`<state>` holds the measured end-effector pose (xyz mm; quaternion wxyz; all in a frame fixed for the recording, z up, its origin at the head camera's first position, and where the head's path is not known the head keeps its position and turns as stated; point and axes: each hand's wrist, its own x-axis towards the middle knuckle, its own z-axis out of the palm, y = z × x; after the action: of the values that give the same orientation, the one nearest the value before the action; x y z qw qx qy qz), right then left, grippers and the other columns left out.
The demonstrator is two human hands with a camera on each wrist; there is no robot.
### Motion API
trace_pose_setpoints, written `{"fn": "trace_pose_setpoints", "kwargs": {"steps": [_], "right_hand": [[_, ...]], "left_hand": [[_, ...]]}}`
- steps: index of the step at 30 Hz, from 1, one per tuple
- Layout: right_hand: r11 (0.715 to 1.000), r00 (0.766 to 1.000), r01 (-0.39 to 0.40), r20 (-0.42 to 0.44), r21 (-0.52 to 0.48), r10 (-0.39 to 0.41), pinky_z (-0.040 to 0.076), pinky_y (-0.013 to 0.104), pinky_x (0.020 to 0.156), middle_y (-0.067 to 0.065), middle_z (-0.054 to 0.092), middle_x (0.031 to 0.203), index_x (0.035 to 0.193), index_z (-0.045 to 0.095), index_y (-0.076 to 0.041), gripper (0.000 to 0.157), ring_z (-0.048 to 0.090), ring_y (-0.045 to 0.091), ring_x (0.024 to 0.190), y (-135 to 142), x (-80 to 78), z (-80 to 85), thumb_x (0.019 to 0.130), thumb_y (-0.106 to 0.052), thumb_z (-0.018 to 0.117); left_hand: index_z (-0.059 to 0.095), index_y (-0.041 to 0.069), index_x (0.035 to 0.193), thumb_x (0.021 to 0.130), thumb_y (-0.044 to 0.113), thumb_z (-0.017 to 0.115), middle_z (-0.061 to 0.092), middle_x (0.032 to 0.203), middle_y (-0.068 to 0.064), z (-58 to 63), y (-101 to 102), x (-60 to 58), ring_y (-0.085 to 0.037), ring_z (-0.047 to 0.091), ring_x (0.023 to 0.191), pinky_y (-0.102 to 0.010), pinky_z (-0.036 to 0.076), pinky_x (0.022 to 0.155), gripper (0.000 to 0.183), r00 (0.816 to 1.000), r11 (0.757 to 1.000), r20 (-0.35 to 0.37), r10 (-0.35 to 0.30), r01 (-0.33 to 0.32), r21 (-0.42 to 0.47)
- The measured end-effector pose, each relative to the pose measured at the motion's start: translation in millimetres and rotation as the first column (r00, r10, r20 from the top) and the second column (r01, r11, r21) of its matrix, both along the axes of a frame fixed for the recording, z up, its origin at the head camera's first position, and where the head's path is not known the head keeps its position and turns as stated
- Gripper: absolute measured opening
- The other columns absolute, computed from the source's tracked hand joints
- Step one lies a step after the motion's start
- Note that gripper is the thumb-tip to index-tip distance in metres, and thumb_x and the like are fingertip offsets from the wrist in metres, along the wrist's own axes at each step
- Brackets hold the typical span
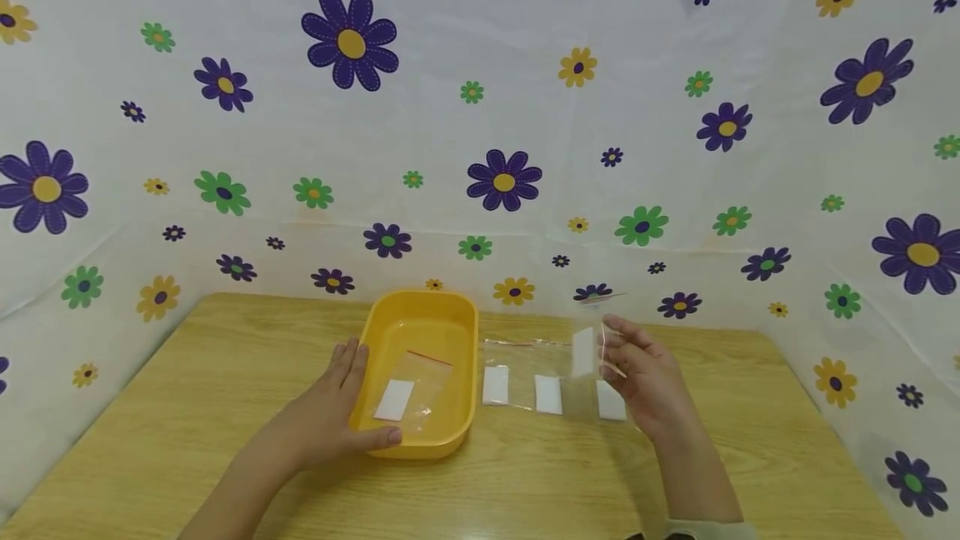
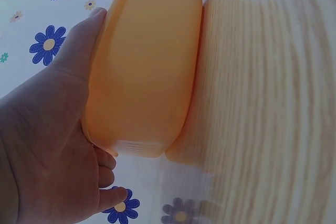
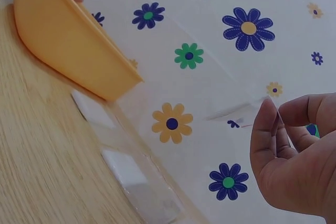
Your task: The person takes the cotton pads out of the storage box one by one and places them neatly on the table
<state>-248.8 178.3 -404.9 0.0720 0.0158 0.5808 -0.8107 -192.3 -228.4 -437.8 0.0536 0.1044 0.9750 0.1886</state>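
The left hand (image 1: 322, 415) rests with fingers extended against a yellow rectangular plastic tub (image 1: 423, 307), lower centre of the frame; the right hand (image 1: 648, 377), right of centre, pinches a clear plastic bag with a white insert (image 1: 583, 351) above the pale wooden bench (image 1: 510, 482); similar bags (image 1: 548, 394) lie below, another (image 1: 394, 400) inside the tub; the step seems to be transferring single bags; the next move likely calls for a steady pinch; no brand, label or writing is legible.
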Motion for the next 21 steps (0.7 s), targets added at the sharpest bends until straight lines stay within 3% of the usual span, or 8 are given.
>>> {"fn": "trace_pose_setpoints", "kwargs": {"steps": [6,21], "right_hand": [[1.0,0.999,0.025,0.022,-0.018,-0.025,0.054,0.019,0.074,-0.006,0.067,0.092,0.113,0.07,-0.02,0.028,0.061,0.007,0.084,6.9,-0.7,0.5,0.098,-0.001,0.056],[0.997,0.996,0.062,0.068,-0.046,-0.059,0.051,0.018,0.072,-0.008,0.068,0.089,0.106,0.072,-0.025,0.032,0.062,0.006,0.082,24.7,-5.3,-3.8,0.099,0.0,0.053]], "left_hand": [[0.005,-0.003,0.158,0.075,0.087,0.054,0.0,0.165,-0.025,-1.6,-0.3,-0.6,-0.045,0.005,0.152,-0.061,0.022,0.118,0.132,1.0,1.0,-0.003,-0.005,0.005,-0.007],[0.007,-0.004,0.158,0.075,0.086,0.055,0.002,0.165,-0.026,-1.8,-0.2,-0.4,-0.046,0.006,0.151,-0.062,0.024,0.117,0.132,1.0,1.0,-0.01,0.001,-0.001,-0.004]]}}
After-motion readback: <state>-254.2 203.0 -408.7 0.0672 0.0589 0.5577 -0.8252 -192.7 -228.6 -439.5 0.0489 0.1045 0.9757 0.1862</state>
